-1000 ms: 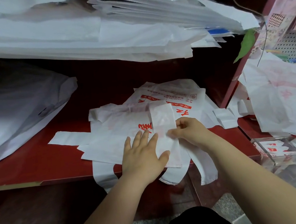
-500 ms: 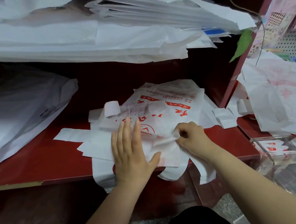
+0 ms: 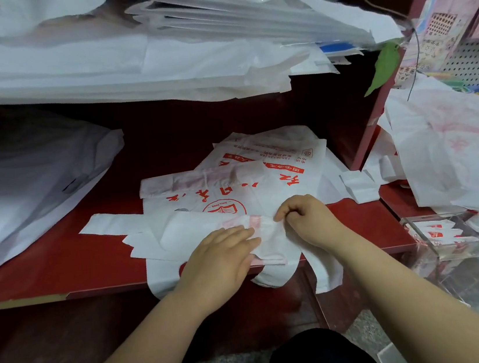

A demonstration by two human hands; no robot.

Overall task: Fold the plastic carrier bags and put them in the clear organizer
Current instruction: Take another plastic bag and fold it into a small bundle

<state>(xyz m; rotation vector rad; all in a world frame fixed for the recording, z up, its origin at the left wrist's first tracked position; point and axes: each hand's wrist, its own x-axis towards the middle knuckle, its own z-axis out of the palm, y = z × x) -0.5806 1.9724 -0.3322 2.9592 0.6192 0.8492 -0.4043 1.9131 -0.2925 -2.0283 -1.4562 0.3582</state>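
Centrally, a white carrier bag (image 3: 196, 229) with red print lies partly folded on the red tabletop (image 3: 45, 267), its handles hanging over the front edge. Left grip (image 3: 221, 260): fingers straight and together, pressed flat on the folded strip. Right grip (image 3: 307, 221): fingers curled, pinching the strip's end just beside the left fingertips. More printed bags (image 3: 275, 158) lie beneath and behind. Clear organizer (image 3: 418, 234): at right, beside the tabletop's corner, with folded bags inside. A pile of white bags (image 3: 154, 55) overhangs from above.
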